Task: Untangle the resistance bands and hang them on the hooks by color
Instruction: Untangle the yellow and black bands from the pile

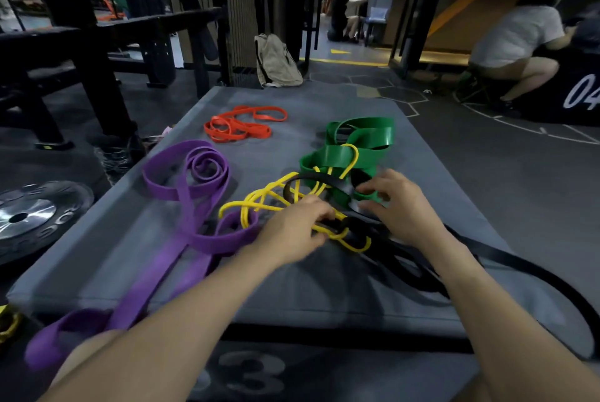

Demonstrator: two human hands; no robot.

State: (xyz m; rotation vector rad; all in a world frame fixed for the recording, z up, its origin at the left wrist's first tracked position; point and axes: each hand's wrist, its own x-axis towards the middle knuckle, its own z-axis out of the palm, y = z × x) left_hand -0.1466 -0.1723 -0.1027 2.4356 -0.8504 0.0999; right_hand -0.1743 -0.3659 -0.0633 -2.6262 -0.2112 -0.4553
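Head view. Grey mat (324, 288) on a gym floor, bands spread across it.

Orange band (242, 124): thin, folded into several flat loops, lying alone at the far left of the mat, well apart from the others.

Purple band (191, 193): wide, flat, matte. One end is coiled in a loose spiral at mid-left; the rest runs toward the camera and hangs off the near edge of the mat. Free of the knot except where a loop lies just beside the yellow one.

Green band (357, 148): widest, glossy, folded in stacked loops at mid-right, far side of the knot.

Yellow band (269, 193): thin, cord-like, looped many times. It passes through the green folds and twists round the black band (506, 260), a narrow glossy strap whose long loop trails off the right and near edge of the mat.

Left hand (292, 232): fingers curled, pinching yellow strands at the knot where yellow and black cross.

Right hand (399, 206): fingers spread and slightly bent, tips resting on the black loop next to the green folds; not clamped on anything that I can see.

Surroundings: weight plate (29, 216) on the floor to the left, beige bag (276, 62) beyond the mat, a crouching person (509, 47) at far right.
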